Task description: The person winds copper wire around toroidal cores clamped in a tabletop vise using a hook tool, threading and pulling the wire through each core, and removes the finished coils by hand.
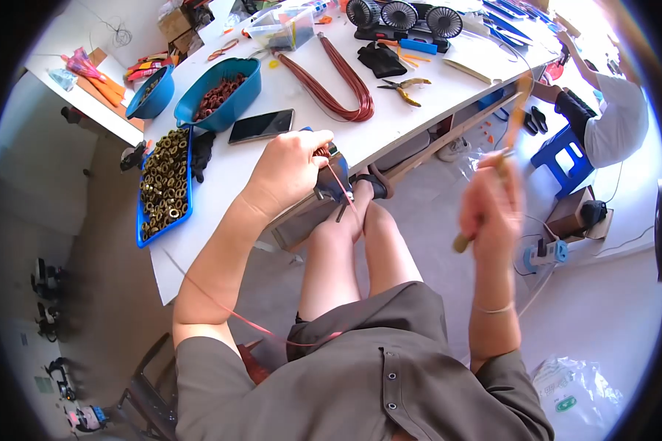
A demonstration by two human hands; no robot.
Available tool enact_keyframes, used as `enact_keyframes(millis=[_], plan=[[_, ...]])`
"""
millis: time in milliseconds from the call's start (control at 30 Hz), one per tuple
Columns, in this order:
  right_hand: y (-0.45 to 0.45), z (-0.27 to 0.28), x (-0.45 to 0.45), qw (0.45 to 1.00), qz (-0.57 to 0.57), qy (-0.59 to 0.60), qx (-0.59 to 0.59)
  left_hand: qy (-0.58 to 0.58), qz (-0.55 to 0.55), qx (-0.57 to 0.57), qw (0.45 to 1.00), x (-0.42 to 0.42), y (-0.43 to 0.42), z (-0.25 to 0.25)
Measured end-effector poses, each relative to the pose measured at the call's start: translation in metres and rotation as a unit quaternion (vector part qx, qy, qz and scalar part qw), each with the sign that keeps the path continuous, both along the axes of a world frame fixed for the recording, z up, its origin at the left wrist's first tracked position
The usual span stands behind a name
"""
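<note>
My left hand (pixel 290 165) is closed at the table's front edge, its thumb and fingers pinching a small coil of copper-red wire (pixel 321 151). Just under it is a blue bench vise (pixel 334 178) at that edge. A thin reddish strand (pixel 343 189) runs down across the vise towards my knees. My right hand (pixel 494 202), blurred by motion, is raised off the table to the right. It grips a long yellow-brown stick-like tool (pixel 518 121) whose far end points up; its kind is too smeared to tell. Another reddish strand (pixel 250 323) crosses my left arm and lap.
A blue tray (pixel 190 213) of brass-coloured rings, a teal basin (pixel 251 87) of reddish pieces, a phone (pixel 262 126), a wire bundle (pixel 362 95), pliers (pixel 403 90) and small fans (pixel 399 15) lie on the white table. Another person (pixel 618 110) sits at the right.
</note>
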State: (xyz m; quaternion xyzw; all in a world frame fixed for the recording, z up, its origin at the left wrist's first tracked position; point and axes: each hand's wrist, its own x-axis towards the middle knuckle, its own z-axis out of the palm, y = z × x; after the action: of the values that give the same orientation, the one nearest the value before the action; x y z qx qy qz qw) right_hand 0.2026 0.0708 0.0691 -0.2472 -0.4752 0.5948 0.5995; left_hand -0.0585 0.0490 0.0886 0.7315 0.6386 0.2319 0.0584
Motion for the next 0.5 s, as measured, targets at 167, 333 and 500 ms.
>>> enact_keyframes(millis=[167, 333, 500], plan=[[-0.023, -0.099, -0.05, 0.972, 0.062, -0.135, -0.181, 0.037, -0.02, 0.037, 0.998, -0.002, -0.001, -0.004], [-0.031, -0.13, -0.114, 0.965, 0.18, -0.114, -0.156, 0.02, -0.01, 0.055, 0.998, -0.002, 0.0, -0.007], [0.003, -0.138, -0.112, 0.967, -0.042, -0.242, 0.071, -0.116, 0.016, 0.149, 0.982, -0.007, -0.01, -0.031]])
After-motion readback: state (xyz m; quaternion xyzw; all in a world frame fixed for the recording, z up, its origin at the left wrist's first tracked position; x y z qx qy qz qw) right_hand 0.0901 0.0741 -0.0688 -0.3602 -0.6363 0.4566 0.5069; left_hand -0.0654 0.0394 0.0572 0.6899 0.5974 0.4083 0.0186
